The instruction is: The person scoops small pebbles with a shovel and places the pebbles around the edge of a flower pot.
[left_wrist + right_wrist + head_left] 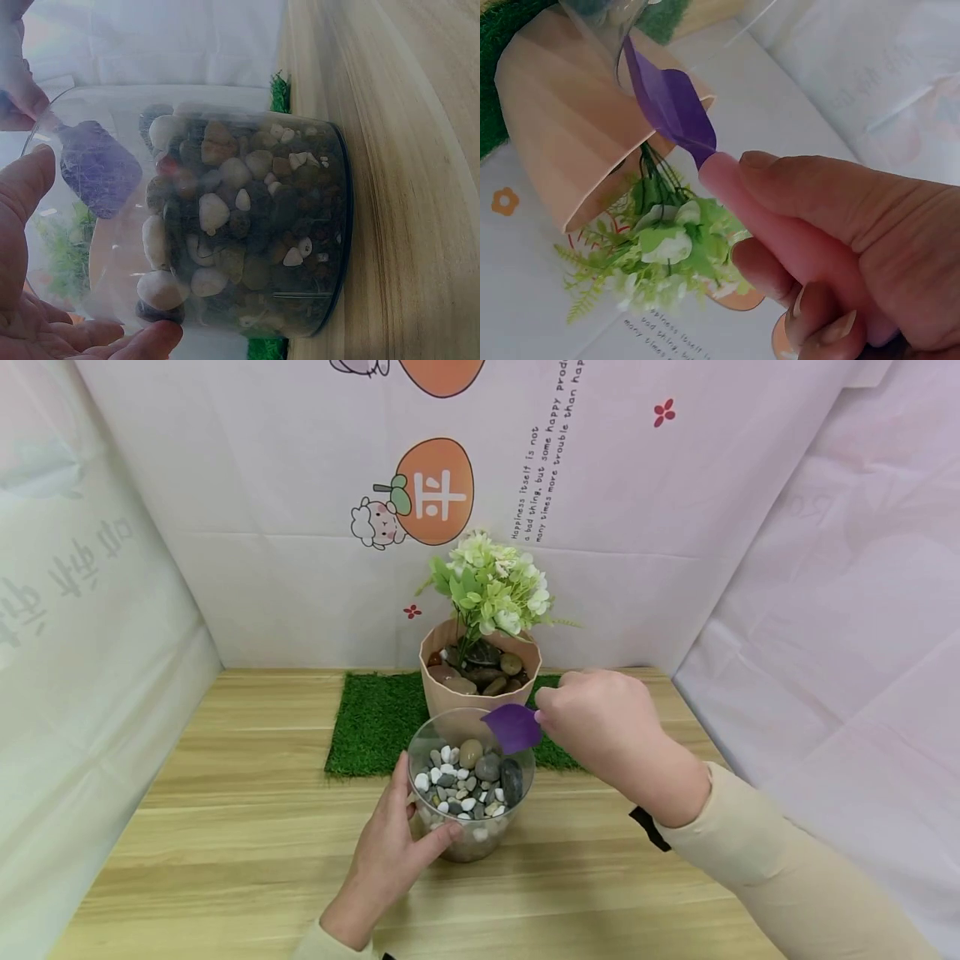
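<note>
My left hand (397, 839) holds a clear plastic container (467, 843) from its near left side, thumb toward the front and fingers round the wall. White, grey and brown pebbles (457, 785) lie inside, with a few larger stones at the top right. In my right hand (603, 727) is a small garden trowel; its pink handle (780, 240) is wrapped by the fingers. The trowel's purple blade (516, 728) hangs over the container's far right rim, above the stones, and carries nothing visible. Through the wall in the left wrist view, the blade (100, 169) shows above the pebbles (232, 172).
Right behind the container stands a peach flowerpot (442, 689) with dark stones and white-green artificial flowers (495, 585). It sits on a green turf mat (367, 727) on the wooden table (225, 827). White printed cloth (285, 527) encloses the back and sides.
</note>
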`<state>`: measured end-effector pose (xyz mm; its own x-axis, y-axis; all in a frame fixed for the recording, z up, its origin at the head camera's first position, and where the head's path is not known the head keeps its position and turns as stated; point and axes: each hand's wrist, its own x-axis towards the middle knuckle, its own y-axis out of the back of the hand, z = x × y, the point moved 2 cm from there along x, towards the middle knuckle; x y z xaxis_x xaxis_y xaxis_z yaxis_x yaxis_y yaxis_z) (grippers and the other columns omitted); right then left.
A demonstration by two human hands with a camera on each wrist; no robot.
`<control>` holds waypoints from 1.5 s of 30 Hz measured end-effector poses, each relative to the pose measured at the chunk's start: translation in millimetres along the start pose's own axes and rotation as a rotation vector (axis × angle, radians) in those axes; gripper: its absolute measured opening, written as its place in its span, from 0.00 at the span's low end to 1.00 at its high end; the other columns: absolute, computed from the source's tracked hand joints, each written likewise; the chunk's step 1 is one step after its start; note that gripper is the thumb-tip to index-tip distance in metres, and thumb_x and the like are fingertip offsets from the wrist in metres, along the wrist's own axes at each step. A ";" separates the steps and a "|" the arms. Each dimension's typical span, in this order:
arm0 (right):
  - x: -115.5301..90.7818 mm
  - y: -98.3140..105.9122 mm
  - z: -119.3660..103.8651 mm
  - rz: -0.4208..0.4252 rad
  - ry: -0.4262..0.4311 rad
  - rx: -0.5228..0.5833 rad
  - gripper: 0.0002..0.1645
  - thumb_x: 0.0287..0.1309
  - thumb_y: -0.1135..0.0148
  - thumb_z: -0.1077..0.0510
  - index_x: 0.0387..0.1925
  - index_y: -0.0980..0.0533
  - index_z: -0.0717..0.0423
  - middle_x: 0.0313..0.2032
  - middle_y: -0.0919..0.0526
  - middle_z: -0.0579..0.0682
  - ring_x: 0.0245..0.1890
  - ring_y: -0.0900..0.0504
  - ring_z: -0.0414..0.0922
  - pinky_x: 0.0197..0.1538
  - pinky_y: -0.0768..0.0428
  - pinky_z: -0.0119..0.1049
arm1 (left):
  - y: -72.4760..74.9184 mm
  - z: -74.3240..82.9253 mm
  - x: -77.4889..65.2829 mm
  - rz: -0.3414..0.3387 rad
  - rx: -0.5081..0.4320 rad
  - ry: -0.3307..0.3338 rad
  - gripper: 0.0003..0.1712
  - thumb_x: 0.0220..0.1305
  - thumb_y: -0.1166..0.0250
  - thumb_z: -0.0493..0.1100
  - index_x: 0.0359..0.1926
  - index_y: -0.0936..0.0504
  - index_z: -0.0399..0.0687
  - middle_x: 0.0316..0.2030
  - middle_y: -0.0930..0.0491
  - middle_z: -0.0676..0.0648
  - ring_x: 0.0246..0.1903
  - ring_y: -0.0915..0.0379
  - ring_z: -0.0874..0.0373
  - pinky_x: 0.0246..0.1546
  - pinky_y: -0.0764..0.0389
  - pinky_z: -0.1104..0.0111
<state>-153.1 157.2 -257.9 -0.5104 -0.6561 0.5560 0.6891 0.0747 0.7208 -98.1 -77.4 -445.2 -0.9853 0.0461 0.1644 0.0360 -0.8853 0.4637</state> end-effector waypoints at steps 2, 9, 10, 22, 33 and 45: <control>2.1 0.9 -5.2 0.010 0.016 -0.033 0.24 0.48 0.29 0.70 0.11 0.32 0.48 0.12 0.35 0.46 0.13 0.35 0.46 0.08 0.34 0.41 | 0.2 0.2 0.0 0.000 0.004 0.000 0.71 0.58 0.23 0.63 0.85 0.61 0.45 0.81 0.50 0.36 0.73 0.35 0.39 0.69 0.23 0.51; 11.2 4.4 -21.1 -0.098 0.031 -0.079 0.19 0.50 0.28 0.71 0.15 0.23 0.47 0.15 0.26 0.47 0.15 0.27 0.48 0.09 0.27 0.43 | 0.4 -0.3 -0.2 -0.006 0.006 0.003 0.70 0.59 0.24 0.64 0.85 0.61 0.47 0.82 0.50 0.37 0.74 0.36 0.40 0.69 0.23 0.51; 12.9 4.9 -23.6 -0.116 0.031 -0.086 0.22 0.51 0.28 0.70 0.13 0.26 0.47 0.14 0.27 0.46 0.15 0.27 0.48 0.09 0.28 0.43 | 0.4 -0.5 -0.3 -0.007 0.006 0.005 0.70 0.59 0.24 0.64 0.85 0.62 0.47 0.82 0.50 0.37 0.74 0.36 0.40 0.69 0.23 0.51; 28.2 4.9 -51.2 -0.329 0.036 -0.220 0.34 0.55 0.29 0.64 0.05 0.39 0.43 0.10 0.35 0.41 0.13 0.30 0.41 0.10 0.24 0.39 | 0.2 -1.6 -1.1 -0.005 -0.016 -0.017 0.69 0.60 0.24 0.63 0.85 0.62 0.49 0.82 0.50 0.38 0.74 0.36 0.41 0.69 0.23 0.50; 38.2 5.0 -57.3 -0.514 0.018 -0.248 0.34 0.60 0.33 0.64 0.06 0.41 0.44 0.10 0.41 0.40 0.13 0.41 0.38 0.13 0.24 0.37 | -0.7 -1.1 0.2 0.006 -0.024 -0.065 0.69 0.59 0.21 0.54 0.85 0.61 0.45 0.81 0.48 0.36 0.73 0.34 0.40 0.68 0.22 0.51; 42.7 4.9 -33.5 -0.618 -0.125 -0.130 0.26 0.63 0.27 0.52 0.11 0.28 0.37 0.09 0.35 0.40 0.14 0.38 0.41 0.14 0.23 0.44 | -1.0 -1.6 -0.1 0.005 -0.012 -0.027 0.69 0.59 0.23 0.60 0.85 0.61 0.48 0.81 0.48 0.38 0.74 0.35 0.41 0.69 0.23 0.50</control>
<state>-154.3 104.3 -244.5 -0.8840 -0.4559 0.1040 0.3017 -0.3861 0.8717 -98.3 -77.3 -447.1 -0.9803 0.0534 0.1901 0.0392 -0.8910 0.4522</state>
